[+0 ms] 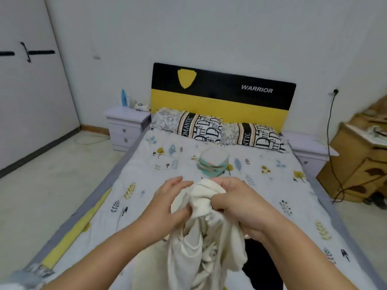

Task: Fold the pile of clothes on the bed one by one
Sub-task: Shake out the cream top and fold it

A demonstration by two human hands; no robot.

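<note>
A cream-white garment (201, 243) hangs bunched in front of me above the bed (272, 185). My left hand (167, 204) holds its upper left part, thumb pressed into the cloth. My right hand (236, 204) grips the top of the garment with curled fingers. The cloth droops from both hands toward the near edge of the bed. A black piece of clothing (259, 264) lies beneath it, mostly hidden by my right forearm. A folded stack of green and white cloth (212, 163) sits in the middle of the bed.
Two patterned pillows (199, 127) lie against the black and yellow headboard (219, 97). White nightstands (125, 126) flank the bed. A wooden cabinet (360, 160) with a dangling black cable stands to the right. A wardrobe is on the left.
</note>
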